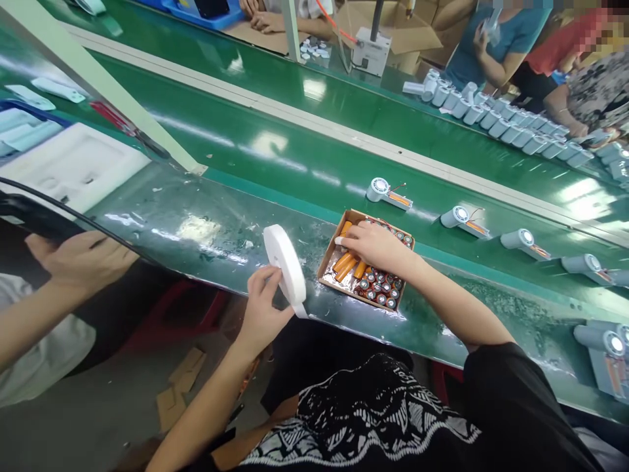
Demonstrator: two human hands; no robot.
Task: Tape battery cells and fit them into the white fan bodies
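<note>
My left hand (260, 305) pinches a roll of white tape (291, 262) by its near edge, the roll standing tilted over the front of the green workbench (216, 216), its loose end hanging at six o'clock. Just beside it, at three o'clock, is an open cardboard box (332, 250) of orange cylindrical battery cells (346, 267); my right hand (376, 246) reaches in, fingers curled down, though I can't tell whether they grip a cell. From the box, grey fan bodies (388, 194) line up from one to three o'clock. Well away at nine o'clock from the roll is a co-worker's hand (81, 262).

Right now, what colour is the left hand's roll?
The roll is white, seen in head view.
</note>
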